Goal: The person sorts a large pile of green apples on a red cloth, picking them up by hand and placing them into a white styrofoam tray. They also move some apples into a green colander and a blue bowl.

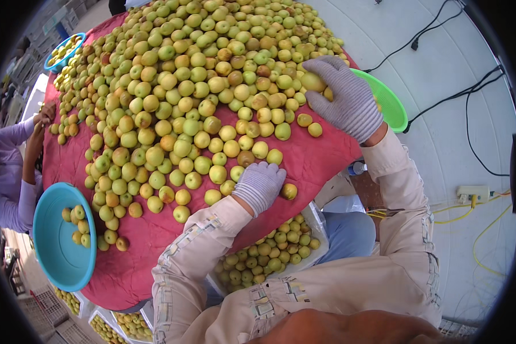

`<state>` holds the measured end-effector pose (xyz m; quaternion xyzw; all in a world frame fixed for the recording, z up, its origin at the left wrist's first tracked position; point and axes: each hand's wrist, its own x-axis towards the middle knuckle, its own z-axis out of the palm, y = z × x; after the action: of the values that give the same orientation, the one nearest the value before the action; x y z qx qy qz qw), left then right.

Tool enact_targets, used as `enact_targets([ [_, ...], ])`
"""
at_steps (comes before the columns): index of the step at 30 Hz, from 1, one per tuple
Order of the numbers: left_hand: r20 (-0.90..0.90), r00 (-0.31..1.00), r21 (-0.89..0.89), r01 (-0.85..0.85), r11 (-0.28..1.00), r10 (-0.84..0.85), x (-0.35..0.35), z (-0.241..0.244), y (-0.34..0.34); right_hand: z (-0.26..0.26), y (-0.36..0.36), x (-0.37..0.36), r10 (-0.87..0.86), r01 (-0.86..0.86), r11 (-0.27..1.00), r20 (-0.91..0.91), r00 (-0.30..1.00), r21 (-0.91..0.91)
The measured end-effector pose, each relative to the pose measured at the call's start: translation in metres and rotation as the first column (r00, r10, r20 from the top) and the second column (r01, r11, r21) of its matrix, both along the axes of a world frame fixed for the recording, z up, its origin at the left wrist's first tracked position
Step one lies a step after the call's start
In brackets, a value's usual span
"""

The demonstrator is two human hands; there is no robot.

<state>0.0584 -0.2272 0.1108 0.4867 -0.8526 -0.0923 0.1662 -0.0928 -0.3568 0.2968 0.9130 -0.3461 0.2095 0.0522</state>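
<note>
Round yellow-green fruits [181,147], some blushed brown, are heaped over a red cloth [322,152] in front of me. My right hand [346,96], in a grey striped knit glove, is at the heap's right edge, with thumb and fingers around a larger-looking yellow-green fruit [313,81]. Beside that hand, partly hidden by it, is a bright green plastic basket [389,101]. My left hand [260,188], gloved the same way, rests low over the near edge of the fruits with its fingers curled. Its palm is hidden. A single fruit [289,191] lies just right of it.
A foam box [320,228] of fruits sits below the table edge at my lap. At left stands a blue basin [64,258] with several fruits; another blue basin [82,41] is farther off. A person in a purple sleeve [15,135] works at left. Cables [449,96] run at right.
</note>
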Motion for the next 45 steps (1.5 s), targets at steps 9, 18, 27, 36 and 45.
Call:
enact_targets([
  [9, 0.048, 0.998, 0.027, 0.047, 0.999, -0.048, -0.007, 0.007, -0.003, -0.001, -0.072, -0.11, -0.373, 0.382, 0.923, -0.152, 0.915, 0.035],
  [18, -0.027, 0.996, -0.019, 0.082, 0.996, -0.082, -0.003, 0.009, -0.001, -0.105, -0.274, -0.001, -0.59, 0.69, 0.652, -0.361, 0.722, 0.315],
  [27, -0.032, 0.997, -0.012, 0.067, 0.998, -0.068, -0.003, 0.004, 0.0, -0.074, -0.297, -0.017, -0.595, 0.678, 0.652, -0.325, 0.735, 0.339],
  [36, -0.057, 0.995, -0.055, 0.081, 0.995, -0.084, -0.007, 0.004, -0.005, -0.089, -0.245, -0.055, -0.243, 0.654, 0.715, -0.789, 0.565, 0.248],
  [45, -0.031, 0.998, -0.024, 0.06, 0.998, -0.06, -0.003, 0.001, -0.002, -0.085, -0.227, -0.032, -0.272, 0.718, 0.667, -0.832, 0.483, 0.198],
])
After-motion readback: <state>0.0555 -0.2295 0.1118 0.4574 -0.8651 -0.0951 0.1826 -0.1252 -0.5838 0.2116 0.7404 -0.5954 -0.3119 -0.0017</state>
